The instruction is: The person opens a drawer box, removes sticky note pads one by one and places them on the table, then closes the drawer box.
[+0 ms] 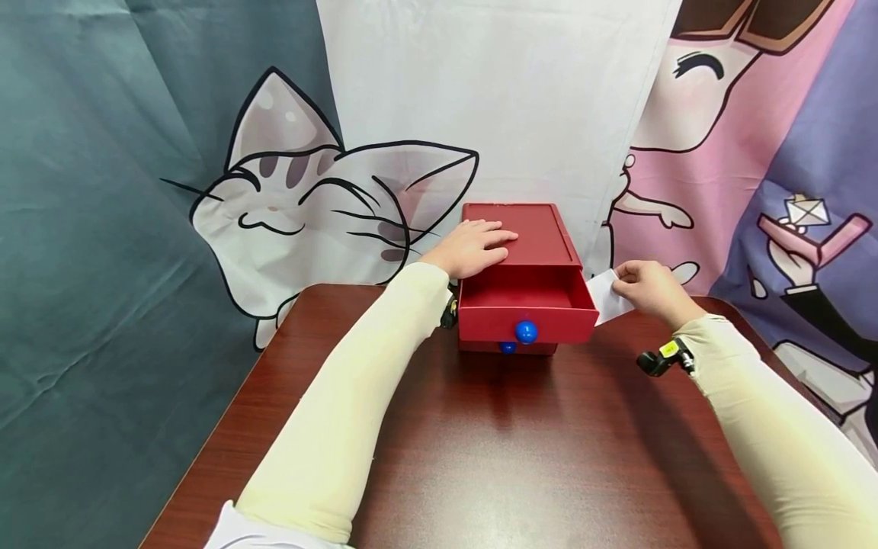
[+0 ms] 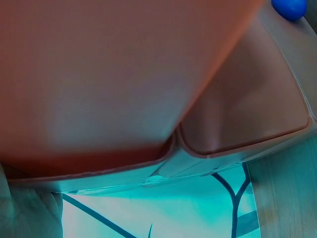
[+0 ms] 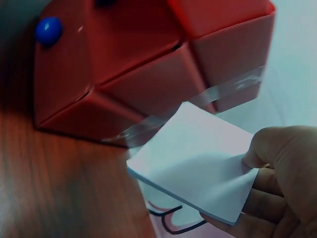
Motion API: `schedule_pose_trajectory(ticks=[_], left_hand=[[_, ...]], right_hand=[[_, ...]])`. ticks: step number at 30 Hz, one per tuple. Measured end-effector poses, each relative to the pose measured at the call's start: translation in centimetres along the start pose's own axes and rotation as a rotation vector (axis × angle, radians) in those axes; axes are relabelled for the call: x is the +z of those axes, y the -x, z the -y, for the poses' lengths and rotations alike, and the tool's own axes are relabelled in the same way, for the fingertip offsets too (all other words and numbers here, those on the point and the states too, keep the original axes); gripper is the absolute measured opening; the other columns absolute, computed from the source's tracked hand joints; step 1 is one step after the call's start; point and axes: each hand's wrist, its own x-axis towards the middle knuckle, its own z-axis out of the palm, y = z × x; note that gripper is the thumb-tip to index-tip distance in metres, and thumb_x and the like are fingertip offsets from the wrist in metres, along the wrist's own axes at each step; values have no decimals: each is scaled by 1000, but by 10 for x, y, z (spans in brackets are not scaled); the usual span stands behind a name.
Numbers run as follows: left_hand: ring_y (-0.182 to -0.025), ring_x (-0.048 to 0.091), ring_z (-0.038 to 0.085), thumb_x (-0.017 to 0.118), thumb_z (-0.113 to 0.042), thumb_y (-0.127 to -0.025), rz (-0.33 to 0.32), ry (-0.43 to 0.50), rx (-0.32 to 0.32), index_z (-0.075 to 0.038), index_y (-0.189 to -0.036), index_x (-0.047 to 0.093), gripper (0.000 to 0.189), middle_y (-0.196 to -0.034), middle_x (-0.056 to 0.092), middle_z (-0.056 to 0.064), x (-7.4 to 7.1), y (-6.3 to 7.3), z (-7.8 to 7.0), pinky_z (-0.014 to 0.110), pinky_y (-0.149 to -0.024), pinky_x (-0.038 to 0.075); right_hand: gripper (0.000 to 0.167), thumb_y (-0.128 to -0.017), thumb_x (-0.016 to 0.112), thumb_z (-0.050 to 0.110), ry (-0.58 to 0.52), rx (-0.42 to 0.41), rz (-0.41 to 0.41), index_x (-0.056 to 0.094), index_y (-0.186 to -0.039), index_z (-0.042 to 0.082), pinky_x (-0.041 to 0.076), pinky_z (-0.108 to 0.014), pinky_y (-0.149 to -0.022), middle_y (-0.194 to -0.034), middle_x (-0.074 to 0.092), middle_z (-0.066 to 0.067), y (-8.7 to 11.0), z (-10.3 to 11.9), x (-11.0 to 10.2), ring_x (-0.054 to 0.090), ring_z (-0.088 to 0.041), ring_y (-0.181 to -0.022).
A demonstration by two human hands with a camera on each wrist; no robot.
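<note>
A small red drawer box (image 1: 524,229) with blue ball knobs stands at the back of the table. Its upper drawer (image 1: 494,324) is pulled out toward me, while the lower one stays in. My left hand (image 1: 473,248) rests on the left part of the box top, fingers spread out to the right. Beside the drawer's right side, my right hand (image 1: 652,290) pinches a square pad of white paper (image 3: 193,153) between thumb and fingers. The pad is tilted, and its thick edge shows in the right wrist view. My left hand is out of sight in the left wrist view.
The dark brown wooden table (image 1: 507,457) reaches toward me. Behind it hangs a cloth backdrop (image 1: 501,91) with cartoon figures, close to the back of the box. Clear tape (image 3: 237,85) runs along the box's side.
</note>
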Motion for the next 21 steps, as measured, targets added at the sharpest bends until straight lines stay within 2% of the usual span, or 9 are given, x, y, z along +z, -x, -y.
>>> schedule_pose_trajectory(ticks=[4, 10, 16, 21], left_hand=[[-152, 23, 24, 38, -43, -106, -3, 6, 2, -30, -155, 42, 51, -163, 32, 4, 0, 0, 0, 41, -125, 9], [-152, 23, 23, 38, -43, -106, -6, -3, 2, -30, -155, 42, 51, -163, 32, 3, 1, -1, 1, 40, -125, 9], [-152, 23, 23, 37, -43, -106, -13, -2, 0, -31, -155, 43, 51, -163, 33, 3, 2, -1, 1, 40, -125, 9], [-152, 23, 23, 37, -43, -106, -13, -5, 1, -31, -155, 43, 51, -163, 33, 3, 1, -1, 1, 40, -125, 9]], right_hand=[[18, -88, 63, 9, 69, -62, 4, 71, -100, -2, 48, -39, -71, -90, 75, -17, 0, -3, 10, 66, -26, -79], [5, -88, 66, 7, 205, -141, -31, 67, -89, 2, 46, -42, -60, -69, 63, -7, 3, -12, 29, 58, -26, -64], [8, -85, 63, 0, 365, -165, -102, 56, -82, -2, 48, -59, -52, -68, 64, -23, 7, -23, 51, 64, -47, -62], [7, -85, 61, -3, 419, -171, -86, 55, -89, -5, 51, -61, -56, -75, 65, -28, 13, -24, 70, 66, -49, -68]])
